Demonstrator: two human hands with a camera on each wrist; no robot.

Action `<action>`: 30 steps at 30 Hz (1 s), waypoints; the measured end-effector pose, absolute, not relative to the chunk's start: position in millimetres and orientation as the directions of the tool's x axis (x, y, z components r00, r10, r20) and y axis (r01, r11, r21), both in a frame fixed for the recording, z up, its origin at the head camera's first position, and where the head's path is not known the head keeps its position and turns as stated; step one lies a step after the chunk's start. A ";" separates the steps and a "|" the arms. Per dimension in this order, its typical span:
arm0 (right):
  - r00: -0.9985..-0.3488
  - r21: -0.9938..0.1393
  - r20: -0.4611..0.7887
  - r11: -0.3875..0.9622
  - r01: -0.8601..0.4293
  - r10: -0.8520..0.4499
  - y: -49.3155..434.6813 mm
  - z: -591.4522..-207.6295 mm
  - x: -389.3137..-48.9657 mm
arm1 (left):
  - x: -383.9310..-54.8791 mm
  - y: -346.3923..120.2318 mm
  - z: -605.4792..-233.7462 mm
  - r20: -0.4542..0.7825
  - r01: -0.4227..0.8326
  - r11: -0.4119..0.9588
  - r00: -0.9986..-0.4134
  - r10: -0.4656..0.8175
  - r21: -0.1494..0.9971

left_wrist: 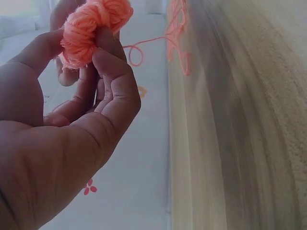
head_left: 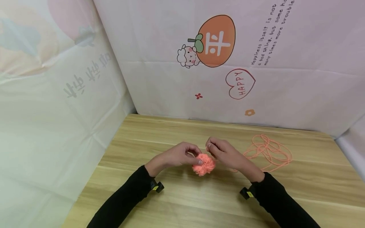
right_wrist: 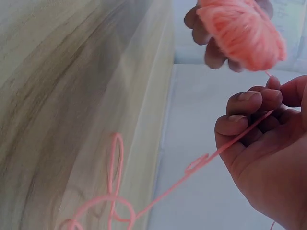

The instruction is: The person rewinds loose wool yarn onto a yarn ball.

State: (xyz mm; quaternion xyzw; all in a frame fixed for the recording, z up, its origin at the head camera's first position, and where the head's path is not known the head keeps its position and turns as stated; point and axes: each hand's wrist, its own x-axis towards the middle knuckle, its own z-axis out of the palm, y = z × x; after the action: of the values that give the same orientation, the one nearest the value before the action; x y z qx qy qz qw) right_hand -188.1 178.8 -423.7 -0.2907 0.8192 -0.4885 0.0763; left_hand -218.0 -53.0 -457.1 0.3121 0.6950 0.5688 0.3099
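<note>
A small bundle of coral-pink yarn point(head_left: 204, 167) is gripped by my left hand point(head_left: 182, 154), its thumb pressed into the middle and its fingers behind. In the left wrist view the wound loops of the yarn bundle point(left_wrist: 79, 36) bulge on both sides of the fingers. Just to the right, my right hand point(head_left: 225, 152) pinches the yarn strand close to the bundle. The right wrist view shows that strand point(right_wrist: 230, 142) passing from the curled fingers of the right hand point(right_wrist: 264, 139) down toward the table, with a short stretch reaching up to the bundle.
Loose loops of the same yarn point(head_left: 266, 150) lie on the wooden table point(head_left: 159, 202) right of the right hand. A white printed sheet point(head_left: 159, 85) hangs behind the table's back edge, and another pale sheet point(head_left: 71, 133) borders the left side.
</note>
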 end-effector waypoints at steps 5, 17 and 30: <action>-0.814 -0.843 0.183 0.339 -0.418 -0.551 180.7 -432.8 -190.4 | -219.3 -52.2 -457.4 -0.109 0.107 0.226 -0.635 0.765 0.968; -0.778 -0.816 0.241 0.313 -0.486 -0.580 182.7 -425.2 -179.4 | -224.3 -55.7 -458.9 -0.175 0.025 0.267 -0.698 0.695 0.963; -0.793 -0.827 0.207 0.331 -0.455 -0.573 178.3 -413.5 -151.9 | -232.9 -58.5 -459.5 -0.119 -0.055 0.124 -0.790 0.601 0.991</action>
State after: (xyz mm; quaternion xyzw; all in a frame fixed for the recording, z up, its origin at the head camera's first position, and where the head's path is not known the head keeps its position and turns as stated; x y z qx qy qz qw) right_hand -151.9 178.3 -413.5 -0.3160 0.8136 -0.4842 0.0610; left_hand -232.9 -58.5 -459.5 0.1941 0.7032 0.6328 0.2595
